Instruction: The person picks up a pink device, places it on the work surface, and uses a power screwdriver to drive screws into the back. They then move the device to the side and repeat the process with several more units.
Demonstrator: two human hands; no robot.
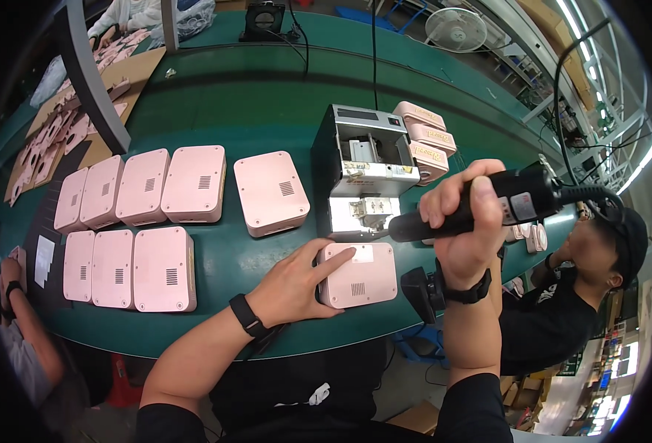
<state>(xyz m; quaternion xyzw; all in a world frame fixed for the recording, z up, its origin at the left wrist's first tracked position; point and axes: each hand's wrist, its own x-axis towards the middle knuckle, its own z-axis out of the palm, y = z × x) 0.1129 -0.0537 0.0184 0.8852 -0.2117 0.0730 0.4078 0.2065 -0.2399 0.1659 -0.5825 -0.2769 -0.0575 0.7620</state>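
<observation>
Spanning the left end of a pink box [359, 284], the left hand [296, 284] seems to steady it on the green tabletop [230, 266], index finger at its pale label [363, 254]; the right hand [464, 210] is wrapped round a black corded tool [521, 193], held beside the metal machine [370, 171]. Other boxes [162, 269] stand apart leftward, probably leaving working room.

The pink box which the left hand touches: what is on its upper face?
A white label and a slotted vent show on the upper face of the pink box. The left hand covers part of its left side; what lies beneath the hand cannot be seen.
</observation>
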